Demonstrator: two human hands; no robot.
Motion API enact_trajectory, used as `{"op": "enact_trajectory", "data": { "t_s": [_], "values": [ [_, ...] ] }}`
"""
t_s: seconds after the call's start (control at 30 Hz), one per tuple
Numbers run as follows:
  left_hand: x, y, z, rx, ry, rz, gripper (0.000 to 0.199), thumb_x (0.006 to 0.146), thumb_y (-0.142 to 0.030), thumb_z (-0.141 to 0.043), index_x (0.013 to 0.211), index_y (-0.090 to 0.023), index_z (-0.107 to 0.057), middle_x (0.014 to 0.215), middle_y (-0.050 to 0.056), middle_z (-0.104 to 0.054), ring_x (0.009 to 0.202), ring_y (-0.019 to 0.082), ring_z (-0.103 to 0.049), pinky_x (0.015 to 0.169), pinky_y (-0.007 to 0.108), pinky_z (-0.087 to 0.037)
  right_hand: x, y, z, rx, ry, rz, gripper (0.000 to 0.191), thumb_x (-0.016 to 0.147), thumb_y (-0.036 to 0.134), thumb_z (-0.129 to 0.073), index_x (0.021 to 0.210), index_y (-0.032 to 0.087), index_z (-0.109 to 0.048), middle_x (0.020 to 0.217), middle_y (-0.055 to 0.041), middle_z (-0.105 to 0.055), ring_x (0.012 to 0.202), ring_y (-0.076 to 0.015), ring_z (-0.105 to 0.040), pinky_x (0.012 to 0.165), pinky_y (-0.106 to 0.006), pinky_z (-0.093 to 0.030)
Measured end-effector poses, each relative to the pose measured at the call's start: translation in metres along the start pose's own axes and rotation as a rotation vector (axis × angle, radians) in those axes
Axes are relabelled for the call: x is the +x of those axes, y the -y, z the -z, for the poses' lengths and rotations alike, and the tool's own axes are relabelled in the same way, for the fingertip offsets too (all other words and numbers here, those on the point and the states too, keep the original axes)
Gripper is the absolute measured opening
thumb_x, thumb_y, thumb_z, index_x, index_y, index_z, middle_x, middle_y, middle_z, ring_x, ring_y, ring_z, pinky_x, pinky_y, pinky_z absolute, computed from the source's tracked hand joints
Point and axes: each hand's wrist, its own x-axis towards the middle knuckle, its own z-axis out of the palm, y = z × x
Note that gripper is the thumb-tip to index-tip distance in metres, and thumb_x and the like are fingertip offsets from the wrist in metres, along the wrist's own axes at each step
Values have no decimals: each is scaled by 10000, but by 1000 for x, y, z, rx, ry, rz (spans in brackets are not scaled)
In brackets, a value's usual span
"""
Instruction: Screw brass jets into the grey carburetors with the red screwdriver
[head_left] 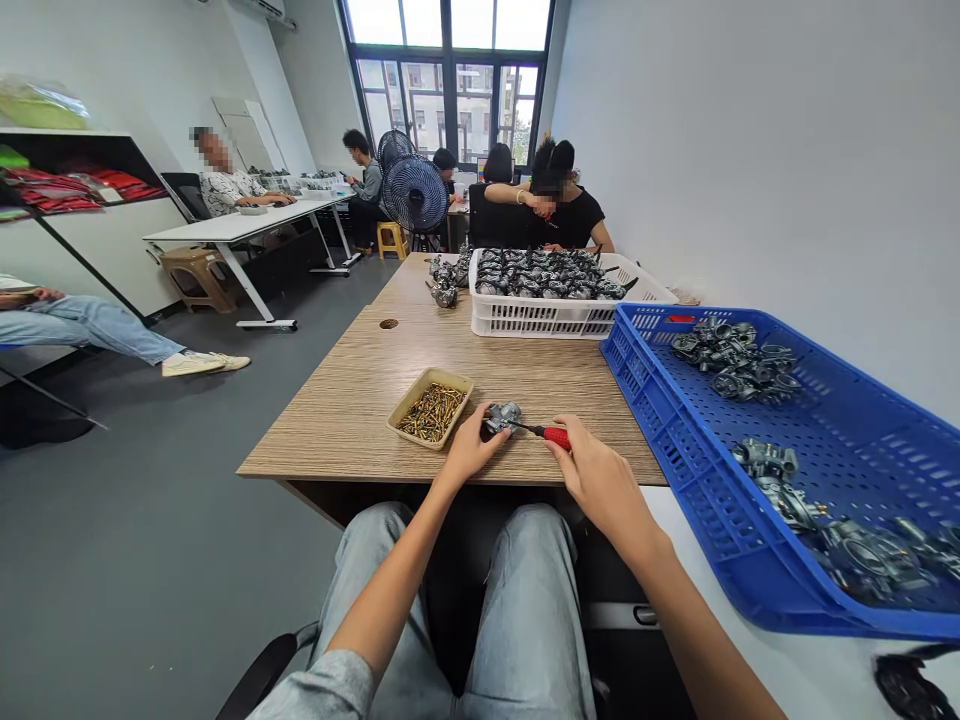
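Near the front edge of the wooden table, my left hand [470, 445] grips a small grey metal carburetor [504, 416], fingers closed around its left side. My right hand [592, 465] is closed on the red handle of a screwdriver [556, 436]. The screwdriver's dark shaft points left, and its tip reaches the carburetor; the exact contact spot is too small to make out. Just left of my left hand sits a cream plastic tub [393, 424] holding many small brass-coloured parts [433, 412].
A blue crate [652, 400] with loose metal carburetor bodies [739, 360] stands at the right. Behind, a white basket [544, 325] is full of carburetors, with several more [444, 285] beside it. Co-workers sit beyond the table [337, 410], near a black fan [414, 193].
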Motion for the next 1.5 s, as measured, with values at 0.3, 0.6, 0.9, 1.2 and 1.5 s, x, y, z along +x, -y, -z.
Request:
{"op": "enact_trajectory", "data": {
  "t_s": [0.3,0.6,0.9,1.2,1.5],
  "values": [
    [0,0,-1,5,-2,19,532,912,-463,-733,1370,-234,-588,1270,102,-740,1174,286,-701,1071,424,-533,6,0,2,-9,95,-318,374,1148,506,-326,1285,226,-531,981,-96,-803,898,-284,-769,670,-301,-360],
    [0,2,0,-1,18,-3,527,933,-459,-710,1387,-233,-568,1301,96,-734,1187,280,-697,1081,414,-529,6,1,3,-49,114,-342,335,1133,506,-391,1117,249,-607,896,-73,-783,845,-277,-751,637,-295,-299],
    [0,1,0,-3,13,-3,536,928,-477,-710,1386,-235,-569,1308,93,-732,1185,276,-699,1083,410,-530,4,4,3,-98,116,-224,245,1139,433,-416,1200,245,-561,936,-62,-788,823,-256,-758,614,-296,-288],
    [0,-1,0,7,17,24,534,925,-476,-713,1381,-234,-572,1295,100,-732,1174,279,-701,1092,433,-528,3,3,3,-57,95,-144,190,1129,379,-429,1154,244,-561,982,-62,-791,865,-254,-768,616,-306,-336],
    [0,0,1,-13,21,-1,542,932,-469,-707,1406,-251,-562,1322,88,-725,1179,270,-697,1089,417,-528,1,1,2,26,49,-65,141,1122,327,-450,1127,260,-574,1077,-37,-768,946,-237,-736,649,-304,-381]
  ]
}}
